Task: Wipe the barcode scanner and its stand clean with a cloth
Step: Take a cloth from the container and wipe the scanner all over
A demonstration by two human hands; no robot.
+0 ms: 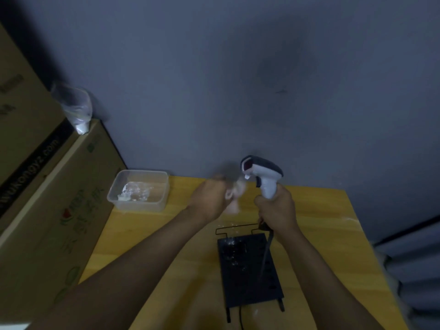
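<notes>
Yellow worktop (181,234) is carrying the stand (250,270) at lower centre. Right hand (277,210) is gripping the barcode scanner (262,175) upright; left hand (210,198), blurred, is clutching the cloth (234,198) just beside its head. Advisable: steady the scanner, wipe its window gently.

The stand (250,267) lies flat on the worktop (171,234), toward six o'clock. Above its far end the right hand (277,210) holds the barcode scanner (263,175) upright. Just beside it, at nine o'clock, the left hand (209,198) holds the cloth (234,198). A container (139,190) sits at the worktop's ten o'clock corner, cardboard boxes (47,198) beyond it at nine o'clock.
</notes>
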